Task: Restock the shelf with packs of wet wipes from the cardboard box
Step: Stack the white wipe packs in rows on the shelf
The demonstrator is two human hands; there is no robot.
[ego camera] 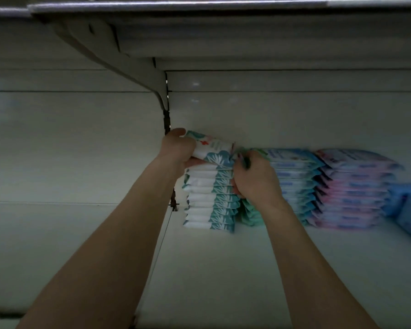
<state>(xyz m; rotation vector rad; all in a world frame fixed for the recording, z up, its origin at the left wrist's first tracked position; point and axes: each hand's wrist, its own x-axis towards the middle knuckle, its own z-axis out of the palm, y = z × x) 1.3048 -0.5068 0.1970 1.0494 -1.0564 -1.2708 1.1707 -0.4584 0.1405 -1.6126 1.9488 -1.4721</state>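
— Where's the pack?
— Soft white-and-teal wipes pack [211, 149], frame ctr, atop the white-teal stack [209, 200] on the pale shelf [223, 269]. Left grip [178, 150] curled round one end, right grip [254, 179] pinching the other.
— Much left?
— Can't tell, box not in shot. Stack's tall tho.

1. One wide-angle camera sits on the person's head and looks forward into a shelf bay.
2. The underside of the upper shelf [247, 36] fills the top of the frame. The back wall [294, 119] crosses the middle and the shelf [223, 269] takes the lower half.
3. Both forearms enter from the bottom edge. The left hand [178, 148] and right hand [254, 179] meet just above centre on the top pack [211, 150].
4. The view is near: the stacks [209, 200] stand at arm's reach.
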